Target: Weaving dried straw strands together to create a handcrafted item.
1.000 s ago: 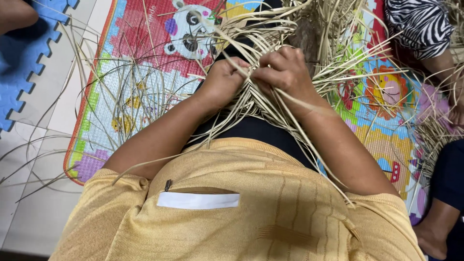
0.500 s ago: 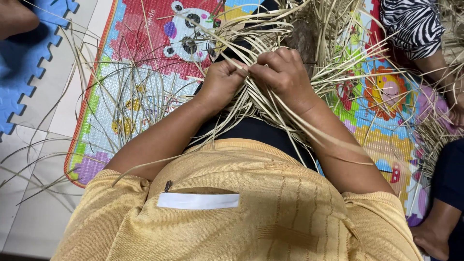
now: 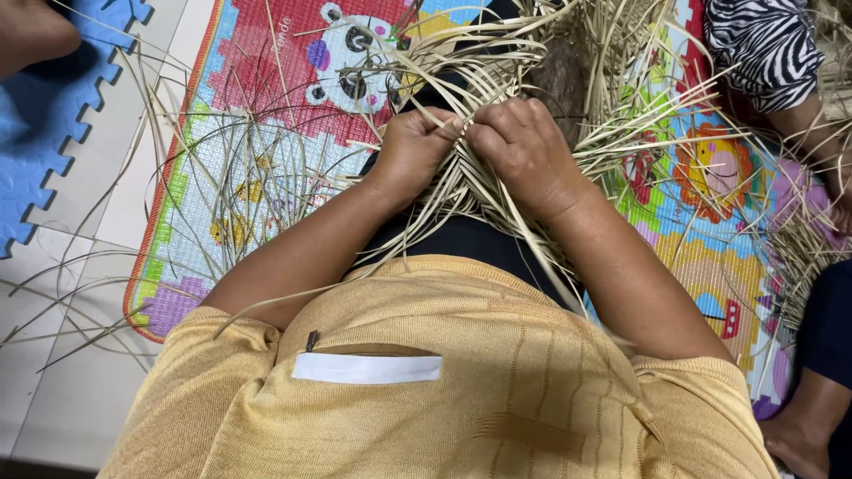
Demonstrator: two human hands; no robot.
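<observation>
A woven piece of pale straw strips (image 3: 497,204) rests on my lap, with long loose ends fanning up and to both sides. My left hand (image 3: 413,146) pinches a few strips at the top of the woven part. My right hand (image 3: 524,151) is right beside it, knuckles almost touching, fingers closed on neighbouring strips. Both hands meet over the weave's upper edge. My yellow shirt fills the lower part of the view.
A colourful play mat (image 3: 257,115) with cartoon pictures lies under the work. Blue foam puzzle tiles (image 3: 53,124) sit at the left. Another person in zebra-print clothing (image 3: 768,49) sits at the top right, with a bare foot (image 3: 799,435) at the lower right. Loose straws (image 3: 62,310) are scattered about.
Both hands have shifted slightly and drawn closer together on the strips; the loose ends have moved a little with them.
</observation>
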